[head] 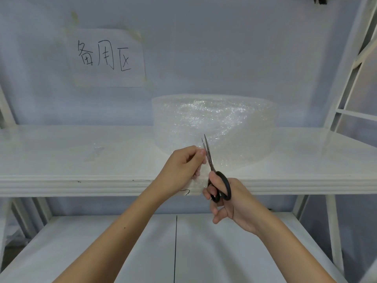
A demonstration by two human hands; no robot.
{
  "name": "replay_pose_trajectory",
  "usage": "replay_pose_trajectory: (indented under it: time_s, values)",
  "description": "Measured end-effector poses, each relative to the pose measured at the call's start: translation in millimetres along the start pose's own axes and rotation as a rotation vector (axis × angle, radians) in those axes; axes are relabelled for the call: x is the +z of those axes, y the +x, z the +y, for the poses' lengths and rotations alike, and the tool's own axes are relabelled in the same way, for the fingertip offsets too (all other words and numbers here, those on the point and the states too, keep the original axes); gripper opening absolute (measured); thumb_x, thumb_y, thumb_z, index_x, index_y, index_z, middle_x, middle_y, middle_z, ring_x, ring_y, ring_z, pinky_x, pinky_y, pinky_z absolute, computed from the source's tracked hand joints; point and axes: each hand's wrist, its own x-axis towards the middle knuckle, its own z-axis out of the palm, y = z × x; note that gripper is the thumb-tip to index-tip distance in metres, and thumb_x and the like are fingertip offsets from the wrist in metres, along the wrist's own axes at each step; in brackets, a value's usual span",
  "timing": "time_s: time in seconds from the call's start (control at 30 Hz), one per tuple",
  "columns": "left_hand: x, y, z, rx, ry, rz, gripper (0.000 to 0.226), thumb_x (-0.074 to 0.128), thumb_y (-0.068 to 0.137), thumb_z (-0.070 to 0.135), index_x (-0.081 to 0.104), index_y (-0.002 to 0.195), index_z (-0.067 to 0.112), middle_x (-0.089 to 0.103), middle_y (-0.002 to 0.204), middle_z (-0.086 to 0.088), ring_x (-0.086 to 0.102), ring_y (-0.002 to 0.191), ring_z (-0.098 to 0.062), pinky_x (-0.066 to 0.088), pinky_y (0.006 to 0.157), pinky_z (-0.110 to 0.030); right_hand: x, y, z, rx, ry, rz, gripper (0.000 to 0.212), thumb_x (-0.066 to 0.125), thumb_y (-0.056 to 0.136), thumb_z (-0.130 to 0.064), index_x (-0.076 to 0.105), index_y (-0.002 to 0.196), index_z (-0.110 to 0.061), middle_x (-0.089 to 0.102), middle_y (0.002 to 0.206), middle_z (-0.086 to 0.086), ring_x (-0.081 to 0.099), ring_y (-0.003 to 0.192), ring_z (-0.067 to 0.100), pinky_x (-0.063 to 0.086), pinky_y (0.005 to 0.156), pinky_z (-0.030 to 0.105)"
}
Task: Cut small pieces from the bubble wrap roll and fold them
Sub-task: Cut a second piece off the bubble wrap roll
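From the head cam: the bubble wrap roll (214, 129) sits on the upper shelf (81, 160) near its front edge, so the loose end hangs toward me over the lip. My left hand (181, 168) is just in front of the roll, fingers (201, 153) pinched on the loose flap (201, 178) to keep it taut so the film doesn't fold away from the blades. My right hand (230, 203), below the roll, has its fingers through the black loops of the scissors (212, 170), blades slightly parted and pointing up beside my left thumb. I'd guess the cut is midway.
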Motion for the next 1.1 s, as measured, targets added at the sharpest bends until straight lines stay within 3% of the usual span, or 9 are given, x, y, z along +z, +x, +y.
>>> replay_pose_trajectory:
  time_s: [0.4,0.57,0.67,0.8,0.9,1.03,1.1]
  values:
    - [-0.4,-2.0,2.1,0.013,-0.011,0.009,0.035,0.048,0.102,0.018,0.057,0.068,0.014,0.049,0.055,0.004,0.045,0.047,-0.003,0.039,0.051,-0.013,2.9,3.6,-7.3,-0.024,-0.013,0.044,0.044,0.066,0.067,-0.054,0.053,0.056,-0.014,0.054,0.063,0.002,0.044,0.038,0.016,0.045,0.035,0.024]
    - [-0.7,-4.2,4.5,0.019,0.002,-0.017,0.035,0.047,0.103,0.018,0.058,0.072,0.008,0.054,0.062,-0.014,0.044,0.049,-0.002,0.038,0.053,-0.012,3.6,7.3,-13.6,-0.033,-0.022,0.04,0.047,0.062,0.075,-0.054,0.047,0.063,-0.011,0.055,0.061,0.0,0.044,0.038,0.016,0.042,0.034,0.023]
    - [-0.8,-3.0,4.8,0.019,-0.018,-0.005,0.036,0.048,0.102,0.017,0.055,0.067,0.013,0.049,0.058,-0.002,0.043,0.047,0.0,0.037,0.051,-0.011,3.5,8.3,-14.5,-0.037,-0.025,0.051,0.046,0.062,0.076,-0.052,0.047,0.062,-0.011,0.055,0.059,-0.001,0.043,0.038,0.016,0.042,0.033,0.022]
    - [0.0,-1.9,3.0,0.02,-0.023,-0.011,0.038,0.048,0.102,0.016,0.053,0.064,0.017,0.047,0.057,0.001,0.043,0.047,0.0,0.037,0.051,-0.011,2.6,7.8,-14.6,-0.035,-0.027,0.056,0.047,0.064,0.073,-0.053,0.047,0.063,-0.01,0.055,0.059,0.0,0.043,0.038,0.016,0.042,0.033,0.022]
    - [-0.3,-2.0,3.0,0.017,-0.025,-0.015,0.038,0.048,0.102,0.018,0.054,0.065,0.016,0.048,0.059,-0.005,0.043,0.048,-0.001,0.037,0.051,-0.012,2.4,7.6,-14.9,-0.032,-0.03,0.051,0.049,0.064,0.072,-0.055,0.047,0.063,-0.01,0.055,0.061,0.001,0.043,0.038,0.016,0.042,0.034,0.022]
    - [-1.7,-1.7,0.3,0.004,-0.024,-0.031,0.037,0.047,0.103,0.024,0.057,0.069,0.013,0.058,0.066,-0.029,0.049,0.052,-0.013,0.039,0.053,-0.016,2.9,8.5,-17.2,-0.029,-0.048,0.037,0.052,0.063,0.071,-0.059,0.046,0.064,-0.01,0.055,0.065,0.003,0.044,0.04,0.017,0.041,0.035,0.023]
    - [-2.3,-1.2,-0.9,0.0,-0.023,-0.033,0.037,0.047,0.103,0.025,0.057,0.07,0.011,0.06,0.068,-0.028,0.049,0.053,-0.015,0.039,0.054,-0.017,2.9,9.2,-18.4,-0.035,-0.059,0.04,0.052,0.063,0.072,-0.058,0.047,0.064,-0.009,0.055,0.065,0.003,0.044,0.04,0.017,0.041,0.035,0.023]
